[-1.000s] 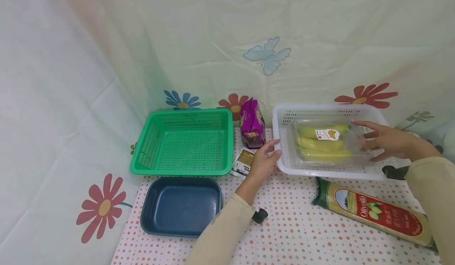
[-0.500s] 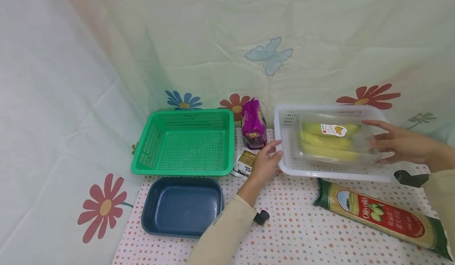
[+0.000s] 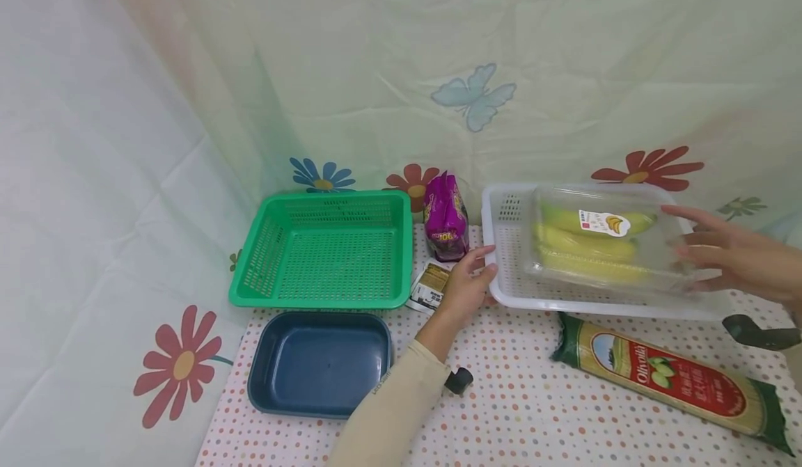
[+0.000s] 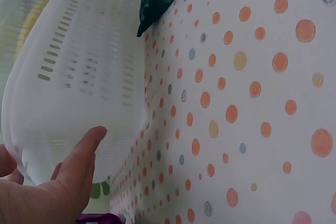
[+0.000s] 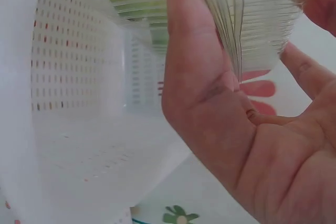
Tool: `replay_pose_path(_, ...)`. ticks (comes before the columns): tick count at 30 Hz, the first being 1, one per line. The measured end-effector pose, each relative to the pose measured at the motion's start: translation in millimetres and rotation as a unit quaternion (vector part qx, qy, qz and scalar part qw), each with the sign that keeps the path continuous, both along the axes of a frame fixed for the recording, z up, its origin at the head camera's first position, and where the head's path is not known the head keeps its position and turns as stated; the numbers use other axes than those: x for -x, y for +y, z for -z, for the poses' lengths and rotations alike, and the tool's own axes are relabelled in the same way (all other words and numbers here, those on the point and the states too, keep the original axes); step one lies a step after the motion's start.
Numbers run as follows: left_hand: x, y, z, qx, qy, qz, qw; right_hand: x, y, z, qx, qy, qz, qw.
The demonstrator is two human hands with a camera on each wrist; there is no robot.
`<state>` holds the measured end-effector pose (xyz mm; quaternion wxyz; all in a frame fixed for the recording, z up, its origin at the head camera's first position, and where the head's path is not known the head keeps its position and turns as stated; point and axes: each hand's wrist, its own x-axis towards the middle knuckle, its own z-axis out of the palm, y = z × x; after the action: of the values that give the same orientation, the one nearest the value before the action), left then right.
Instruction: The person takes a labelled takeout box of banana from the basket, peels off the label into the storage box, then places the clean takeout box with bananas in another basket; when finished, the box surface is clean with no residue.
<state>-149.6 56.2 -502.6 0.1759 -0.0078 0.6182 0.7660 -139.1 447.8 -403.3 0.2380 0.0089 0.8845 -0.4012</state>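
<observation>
A clear plastic box of bananas (image 3: 604, 223) tilts above the white perforated basket (image 3: 564, 305), its label facing up. My right hand (image 3: 742, 255) grips the box's right end. In the right wrist view, the right hand (image 5: 236, 124) has its fingers and thumb on either side of the ribbed plastic edge, and the box hangs over the basket's inside. On the basket's left rim, my left hand (image 3: 465, 291) pinches the wall. From the left wrist, the left hand (image 4: 58, 187) shows one digit along the outer wall and others over the rim.
A green perforated basket (image 3: 407, 258) and a dark blue tray (image 3: 319, 413) stand at left. Between the baskets are a purple snack bag (image 3: 446, 220) and a small flat packet (image 3: 431, 287). A spaghetti pack (image 3: 673, 380) lies in front of the white basket. A curtain (image 3: 376, 70) hangs behind.
My right hand has moved rightward with the banana box, which has shifted right and risen out of the white basket. The left hand stays on the basket's rim.
</observation>
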Motion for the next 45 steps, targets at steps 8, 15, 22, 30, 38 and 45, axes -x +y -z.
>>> replay_pose_path(8, 4.6, -3.3, -1.3, 0.009, -0.016, 0.021, 0.9996, -20.7, -9, -11.8, -0.005, 0.02, 0.005, 0.9998)
replay_pose_path(15, 9.6, -7.3, -4.5, -0.002, -0.018, 0.04, 0.999, -36.8, -22, -16.2, 0.0, 0.034, 0.006, 0.9994)
replay_pose_path(22, 13.8, -10.7, -4.6, 0.019, -0.011, 0.056, 0.9982, -57.4, -36, -16.4, -0.02, 0.053, 0.001, 0.9984)
replay_pose_path(30, 23.9, -15.8, -6.8, 0.002, -0.035, 0.09, 0.9953, -74.5, -50, -11.6, -0.019, 0.045, -0.011, 0.9987)
replay_pose_path(38, 30.4, -21.1, -13.4, 0.045, -0.02, 0.123, 0.9912, -96.0, -65, -5.1, -0.006, 0.023, -0.026, 0.9994)
replay_pose_path(45, 34.5, -24.1, -18.1, 0.127, 0.037, 0.141, 0.9812, -110.6, -77, -0.6, -0.034, 0.002, -0.038, 0.9987)
